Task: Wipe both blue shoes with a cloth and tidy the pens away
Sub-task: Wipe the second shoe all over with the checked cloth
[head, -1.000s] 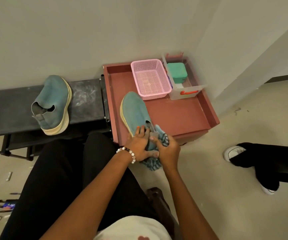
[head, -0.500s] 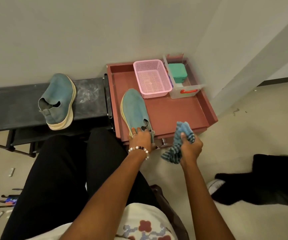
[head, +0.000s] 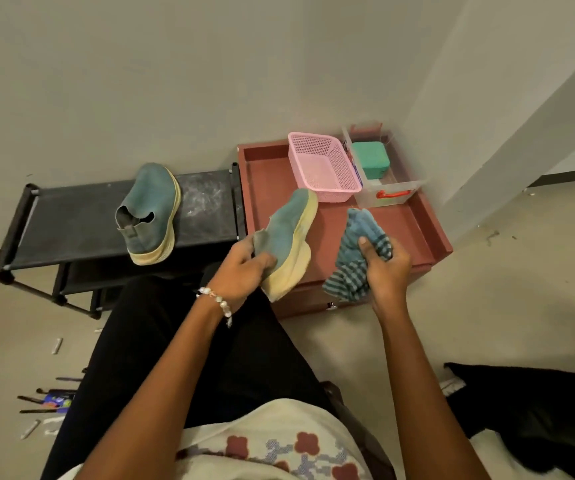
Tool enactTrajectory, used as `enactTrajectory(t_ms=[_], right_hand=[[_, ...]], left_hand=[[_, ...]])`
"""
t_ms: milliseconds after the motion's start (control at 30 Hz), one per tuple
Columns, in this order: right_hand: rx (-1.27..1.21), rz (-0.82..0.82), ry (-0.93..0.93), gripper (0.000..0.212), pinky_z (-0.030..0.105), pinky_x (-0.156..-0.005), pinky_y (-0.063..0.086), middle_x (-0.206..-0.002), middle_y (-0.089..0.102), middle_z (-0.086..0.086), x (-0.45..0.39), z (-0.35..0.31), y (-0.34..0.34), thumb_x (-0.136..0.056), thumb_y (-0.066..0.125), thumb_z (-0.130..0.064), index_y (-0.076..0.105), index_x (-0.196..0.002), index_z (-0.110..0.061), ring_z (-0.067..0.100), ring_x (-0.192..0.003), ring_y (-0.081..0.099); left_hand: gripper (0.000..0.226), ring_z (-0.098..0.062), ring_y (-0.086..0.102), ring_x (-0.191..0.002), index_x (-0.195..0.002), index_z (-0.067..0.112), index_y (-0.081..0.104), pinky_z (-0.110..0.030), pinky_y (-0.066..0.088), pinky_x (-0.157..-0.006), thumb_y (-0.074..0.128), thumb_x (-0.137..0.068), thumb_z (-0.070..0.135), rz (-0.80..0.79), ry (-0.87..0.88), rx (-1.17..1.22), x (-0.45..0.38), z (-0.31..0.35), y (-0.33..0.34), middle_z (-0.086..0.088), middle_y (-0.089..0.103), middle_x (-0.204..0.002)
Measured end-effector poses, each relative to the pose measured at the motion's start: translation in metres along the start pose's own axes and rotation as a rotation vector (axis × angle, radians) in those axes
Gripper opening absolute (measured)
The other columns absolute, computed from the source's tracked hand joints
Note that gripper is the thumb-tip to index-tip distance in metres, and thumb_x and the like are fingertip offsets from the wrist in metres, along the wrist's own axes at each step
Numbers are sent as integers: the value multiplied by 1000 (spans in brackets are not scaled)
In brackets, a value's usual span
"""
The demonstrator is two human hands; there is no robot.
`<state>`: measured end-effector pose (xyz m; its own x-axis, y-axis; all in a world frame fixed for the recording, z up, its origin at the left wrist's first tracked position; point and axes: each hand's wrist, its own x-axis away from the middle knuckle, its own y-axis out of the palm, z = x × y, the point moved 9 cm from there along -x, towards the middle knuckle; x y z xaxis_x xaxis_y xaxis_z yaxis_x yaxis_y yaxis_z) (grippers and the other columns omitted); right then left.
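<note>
**Shoe lifted on its side, cloth bunched**

Left hand (head: 244,268), centre of frame: fingers curled round the heel collar of a blue shoe (head: 287,237), gripping it. Shoe raised off the red tray (head: 414,233) and tilted on its side, pale yellow sole turned right, toe pointing up toward the pink basket (head: 322,166). Bead bracelet (head: 218,301) on that wrist.

Right hand (head: 386,268), just right of centre: fingers and thumb clenched round a blue striped cloth (head: 358,251), bunched, with one end standing above the fist and the other hanging below. Cloth near the shoe's sole but apart from it, over the tray's front part.

Further up the tray: pink basket at the back, beside it on the right a clear box (head: 388,197) with a red latch and a green block (head: 370,159) inside.

Left of centre: second shoe (head: 151,213) resting upright on a black rack (head: 71,226), heel toward the viewer, rack touching the tray's left side.

Lower left of frame: pens (head: 41,400) scattered on the floor, beside the black-trousered leg; small white bits nearby, too small to tell.

Lower right: dark fabric on the floor, unclear.
</note>
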<state>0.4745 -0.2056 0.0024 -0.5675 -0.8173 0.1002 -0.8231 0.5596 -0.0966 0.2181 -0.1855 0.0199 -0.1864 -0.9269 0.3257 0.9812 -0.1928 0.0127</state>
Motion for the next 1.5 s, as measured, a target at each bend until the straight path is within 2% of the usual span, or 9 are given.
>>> enactTrajectory(t_ms=[333, 500, 700, 833, 933, 1067, 1200, 1300, 1500], right_hand=[[116, 99, -166, 8, 36, -76, 57, -81, 67, -4, 3, -17, -25, -86, 68, -17, 67, -93, -12, 12, -76, 65], [256, 161, -200, 13, 39, -74, 54, -83, 63, 2, -2, 4, -28, -91, 61, -23, 61, -93, -10, 17, -77, 60], [584, -41, -510, 33, 33, -93, 41, -122, 59, 15, -16, 9, 32, -92, 45, -7, 56, -122, 1, 27, -110, 50], [974, -207, -619, 57, 49, -94, 41, -137, 50, 15, -21, 22, 73, -71, 45, 7, 55, -127, -4, 34, -127, 42], [1116, -184, -642, 53, 44, -82, 45, -128, 57, 14, -24, 16, 75, -65, 50, 2, 59, -117, -5, 28, -120, 41], [1202, -125, -653, 45, 45, -84, 47, -119, 61, 14, -15, 13, 71, -69, 43, -2, 61, -110, -4, 29, -113, 51], [1189, -67, -489, 54, 50, -108, 30, -128, 54, 25, -7, 22, 76, -69, 58, 7, 54, -123, 4, 38, -125, 47], [1079, -368, -399, 68, 38, -117, 12, -148, 29, 28, 28, 37, 123, -75, 50, 14, 35, -141, 5, 37, -141, 22], [1132, -669, -962, 54, 47, -109, 27, -125, 57, 27, 43, 43, 126, -73, 33, 8, 57, -121, 8, 42, -116, 55]], left_hand=[[35, -20, 58, -79, -102, 11, 60, -30, 45, -65, 41, -88, -15, -248, -151, 35, -32, -14, 22, -9, 61, -89], [41, -21, 61, -90, -112, 10, 57, -24, 53, -72, 42, -87, -18, -92, -131, 34, -83, -29, 21, -10, 63, -100], [60, -29, 25, -142, -151, 5, 18, -14, 13, -107, 42, -96, -4, 63, 149, -648, -108, -26, 5, -17, 25, -154], [75, -38, -22, -142, -152, 11, -8, -46, -16, -112, 36, -100, 43, -6, 135, -1002, -102, -40, 22, -9, -20, -159], [98, -29, -27, -143, -149, 10, -19, -60, -20, -106, 34, -89, 67, -108, 184, -1489, -87, -53, 35, -10, -24, -157], [109, -34, -15, -146, -148, 6, -21, -61, -18, -107, 47, -86, 65, -9, 100, -1556, -74, -59, 24, -12, -19, -158], [105, -43, -18, -143, -147, 1, -20, -51, -12, -115, 51, -90, 54, -160, 55, -1519, -76, -70, 39, -16, -20, -157], [72, -33, -18, -145, -148, 0, -19, -44, -12, -115, 33, -102, 20, -196, 40, -1518, -80, -81, 38, -15, -19, -158], [68, -27, -19, -145, -148, 1, -18, -41, -10, -116, 31, -102, 12, -180, 26, -1472, -83, -87, 37, -14, -20, -158]])
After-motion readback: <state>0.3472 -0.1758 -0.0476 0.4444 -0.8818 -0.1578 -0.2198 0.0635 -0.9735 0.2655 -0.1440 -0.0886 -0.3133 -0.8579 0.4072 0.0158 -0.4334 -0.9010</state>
